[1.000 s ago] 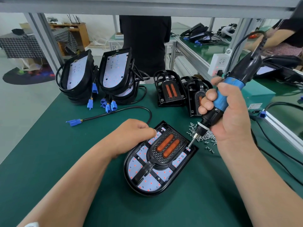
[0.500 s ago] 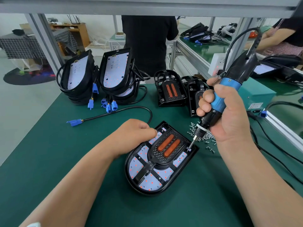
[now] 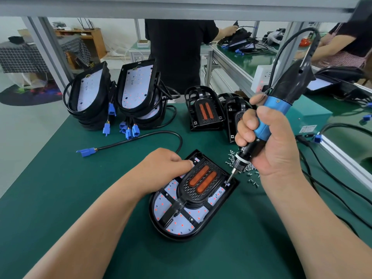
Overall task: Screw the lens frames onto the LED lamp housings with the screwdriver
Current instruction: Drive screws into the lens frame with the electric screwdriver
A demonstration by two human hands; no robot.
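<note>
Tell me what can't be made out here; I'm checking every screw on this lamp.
Head view:
- Far corner of the black lens frame with orange strips: covered by the left hand, so any screw there is hidden.
- Spot under the tip of the blue-and-black electric screwdriver: too small to tell whether a screw is seated.
- Pile of small silver screws: partly behind the right hand; uncountable.

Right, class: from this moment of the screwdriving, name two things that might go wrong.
The screwdriver leans as its bit meets a corner of the lens frame, so it may slip or drive crooked. Loose screws lie beside the lamp housing, under the right hand, which could scatter them.
</note>
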